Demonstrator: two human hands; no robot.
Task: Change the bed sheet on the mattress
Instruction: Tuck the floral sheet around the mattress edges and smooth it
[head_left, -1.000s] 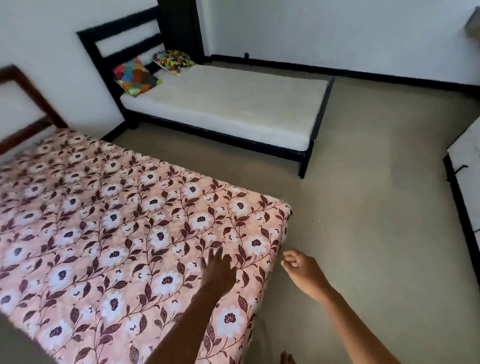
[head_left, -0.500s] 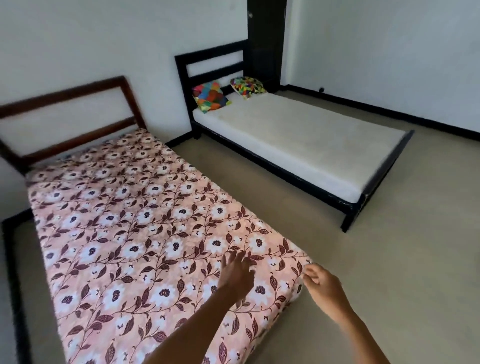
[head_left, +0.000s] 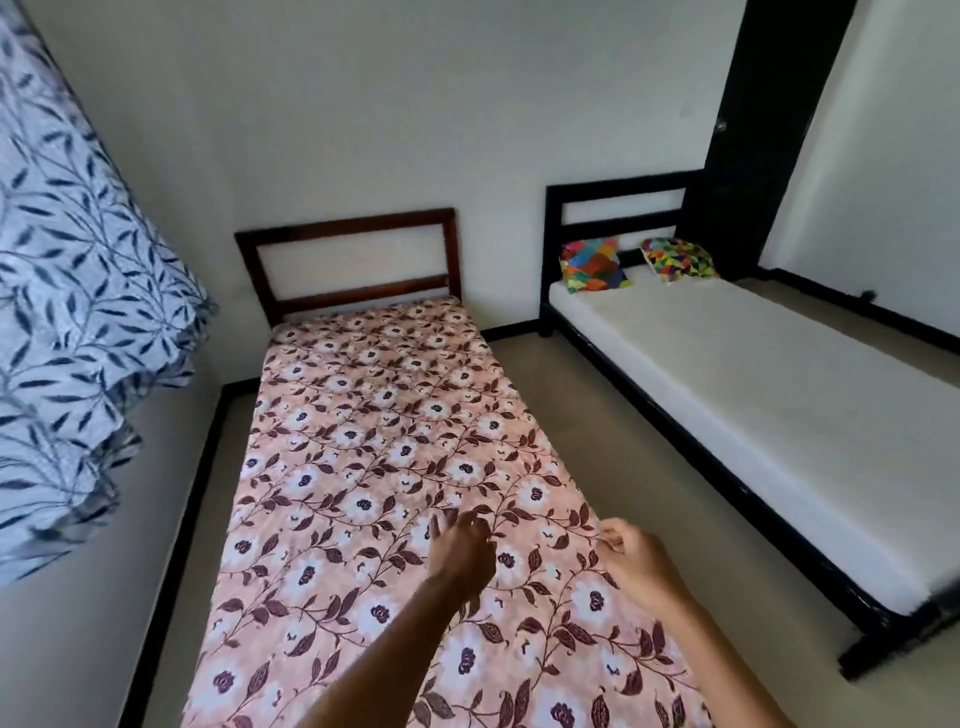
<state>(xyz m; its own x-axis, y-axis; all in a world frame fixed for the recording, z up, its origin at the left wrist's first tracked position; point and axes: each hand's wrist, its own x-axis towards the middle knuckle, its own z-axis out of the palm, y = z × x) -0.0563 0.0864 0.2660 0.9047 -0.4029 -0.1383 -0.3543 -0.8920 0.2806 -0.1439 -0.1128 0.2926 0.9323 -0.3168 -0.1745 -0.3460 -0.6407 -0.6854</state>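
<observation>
The floral sheet (head_left: 363, 441) covers the mattress down the middle of the frame. At lower centre the left hand (head_left: 462, 553) lies on it, fingers straight and loosely spread. Just right of it, the right hand (head_left: 631, 558) has curled fingers that seem to pinch the sheet's edge. A bare white mattress (head_left: 753, 395) lies at right, and a leaf-print curtain (head_left: 67, 312) hangs at left.

Both forearms bare, stretched forward side by side. Left hand (head_left: 462, 553) palm down, fingers straight, slightly spread. Right hand (head_left: 641, 561) near it, fingers curled in toward thumb; whether pinching anything, unclear.
</observation>
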